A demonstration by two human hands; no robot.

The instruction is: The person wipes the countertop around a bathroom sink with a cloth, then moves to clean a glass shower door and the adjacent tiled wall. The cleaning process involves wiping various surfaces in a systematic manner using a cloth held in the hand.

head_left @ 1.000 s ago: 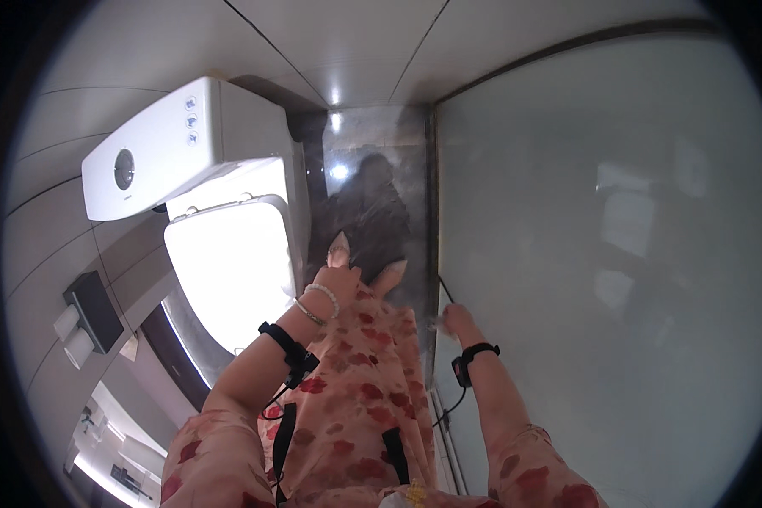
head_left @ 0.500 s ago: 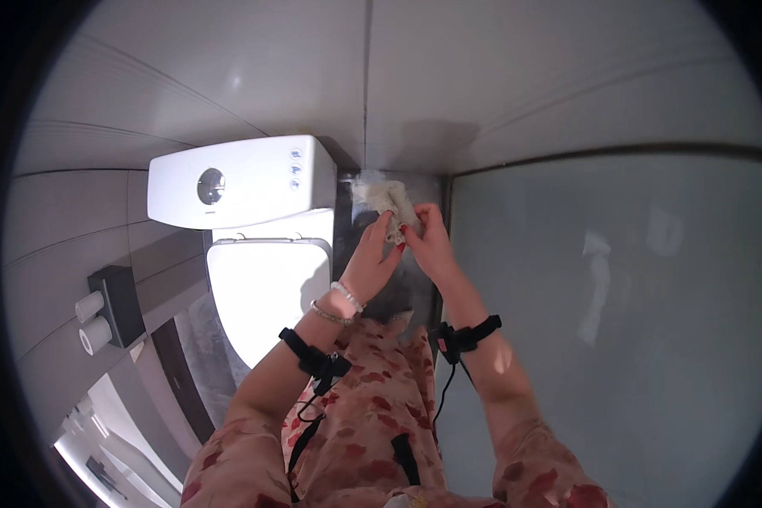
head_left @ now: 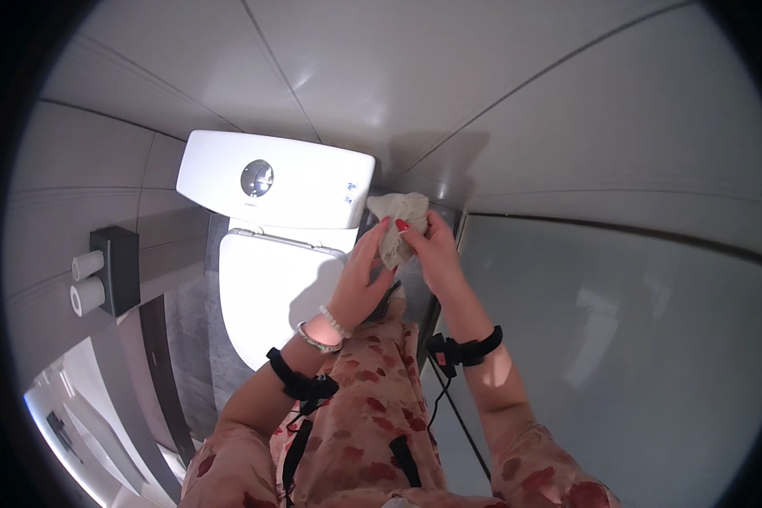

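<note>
A crumpled off-white cloth [head_left: 406, 208] is bunched up between my two hands, just right of the toilet. My left hand [head_left: 361, 275] grips its lower left side with curled fingers. From the right, my right hand [head_left: 434, 250] pinches the cloth, its thumb with a red nail pressed on top. Close by on the left stands a white toilet with its lid [head_left: 271, 292] down. Its tank [head_left: 305, 182] carries a round chrome flush button [head_left: 257, 178]. Part of the cloth is hidden behind my fingers.
A dark box-shaped holder [head_left: 123, 271] with two white rolls [head_left: 87, 296] is on the left wall. Grey tiled walls [head_left: 516, 127] rise behind the tank. A large glass panel [head_left: 618, 339] fills the right side. A white basin [head_left: 102, 423] shows at lower left.
The view has turned, so the toilet appears tilted and farther right. The cloth, spread and hanging before, is now gathered more compactly between both hands.
</note>
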